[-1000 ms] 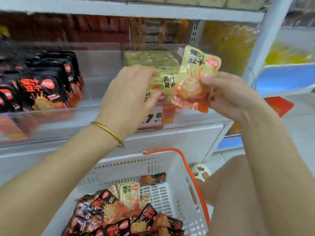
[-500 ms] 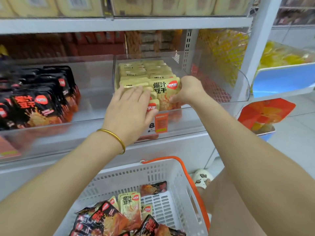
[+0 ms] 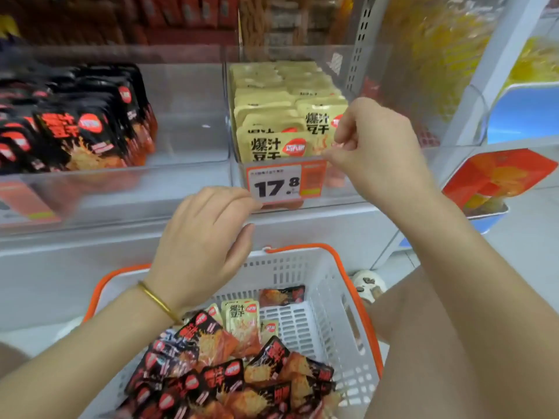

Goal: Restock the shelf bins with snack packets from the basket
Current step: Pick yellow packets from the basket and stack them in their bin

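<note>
Black snack packets (image 3: 81,128) fill the clear left bin (image 3: 187,116) at 10 o'clock. Left hand (image 3: 202,246) near centre, fingers loosely curled, gripping nothing, above the white basket (image 3: 332,297) at 6 o'clock, which holds mixed packets (image 3: 211,367). Yellow packets (image 3: 272,98) stand in the right bin (image 3: 335,192) at 12 o'clock, behind the 17.8 price tag (image 3: 273,184). Right hand (image 3: 375,149) at 2 o'clock pinches the front-right yellow packet (image 3: 317,125).
</note>
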Tool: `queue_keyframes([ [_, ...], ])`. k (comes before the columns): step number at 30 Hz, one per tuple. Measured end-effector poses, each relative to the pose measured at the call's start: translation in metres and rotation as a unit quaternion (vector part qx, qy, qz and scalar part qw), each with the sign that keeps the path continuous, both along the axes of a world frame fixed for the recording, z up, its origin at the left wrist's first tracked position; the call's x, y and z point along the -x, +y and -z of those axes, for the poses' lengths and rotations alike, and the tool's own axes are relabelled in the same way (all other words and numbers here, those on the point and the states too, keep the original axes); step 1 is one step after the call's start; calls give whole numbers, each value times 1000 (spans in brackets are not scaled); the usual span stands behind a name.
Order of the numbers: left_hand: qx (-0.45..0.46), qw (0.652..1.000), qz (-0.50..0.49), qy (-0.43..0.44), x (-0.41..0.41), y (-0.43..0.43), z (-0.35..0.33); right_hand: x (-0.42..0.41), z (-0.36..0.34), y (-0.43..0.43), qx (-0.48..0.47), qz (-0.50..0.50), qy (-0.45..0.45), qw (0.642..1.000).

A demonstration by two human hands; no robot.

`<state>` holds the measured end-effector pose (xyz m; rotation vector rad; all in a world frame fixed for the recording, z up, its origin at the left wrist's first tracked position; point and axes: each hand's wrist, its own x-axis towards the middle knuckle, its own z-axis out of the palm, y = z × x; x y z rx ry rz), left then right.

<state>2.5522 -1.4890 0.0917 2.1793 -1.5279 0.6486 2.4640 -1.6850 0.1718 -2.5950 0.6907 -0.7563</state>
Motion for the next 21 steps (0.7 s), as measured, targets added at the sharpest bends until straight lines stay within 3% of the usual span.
queue_keyframes([
  [3, -150, 986, -24, 63, -10, 27, 44, -11, 54, 42, -5, -129, 216, 968],
  [6, -281, 949, -71, 127, -18, 40, 78, -39, 135, 70, -12, -221, 417, 882],
  [8, -341, 920, -100, 165, -21, 43, 90, -52, 196, 77, -56, -233, 499, 833],
  [11, -396, 896, -130, 151, -27, 43, 102, -61, 279, 83, -176, -167, 512, 824],
  [14, -390, 898, -141, 145, -29, 42, 105, -61, 342, 99, -289, -61, 487, 822],
  [18, -387, 895, -157, 157, -33, 43, 109, -53, 393, 118, -333, 31, 462, 822],
  [21, -410, 880, -164, 174, -34, 44, 112, -54, 382, 118, -362, 28, 423, 830],
])
